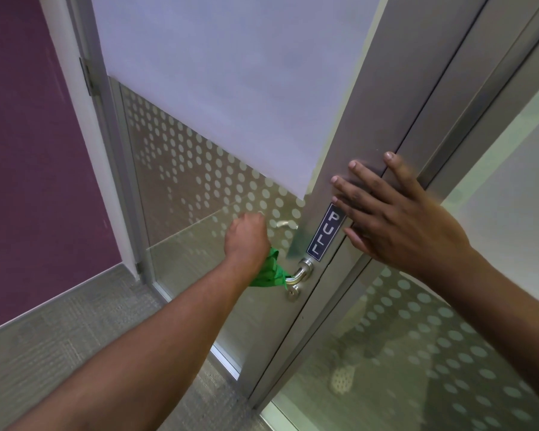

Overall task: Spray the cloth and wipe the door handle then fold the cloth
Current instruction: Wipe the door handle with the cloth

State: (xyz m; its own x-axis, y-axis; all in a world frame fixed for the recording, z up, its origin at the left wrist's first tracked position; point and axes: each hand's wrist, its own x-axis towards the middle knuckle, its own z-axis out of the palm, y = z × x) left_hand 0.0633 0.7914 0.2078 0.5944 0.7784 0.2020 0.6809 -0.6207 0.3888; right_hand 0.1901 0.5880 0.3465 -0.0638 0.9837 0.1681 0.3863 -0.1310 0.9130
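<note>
Standing before both hands is a glass door [199, 188] with frosted dots and a metal frame [371, 119], with grey carpet [59, 343] below the left forearm and a purple wall [19, 150] off to its left. The left hand [246, 237] is closed in a fist around a green cloth [269, 272], which wraps the lever of the door handle [301, 273] just right of that fist. The right hand [395, 213] lies open, fingers spread flat on the frame, touching the top of a "PULL" sign [324, 233] above the handle.
</note>
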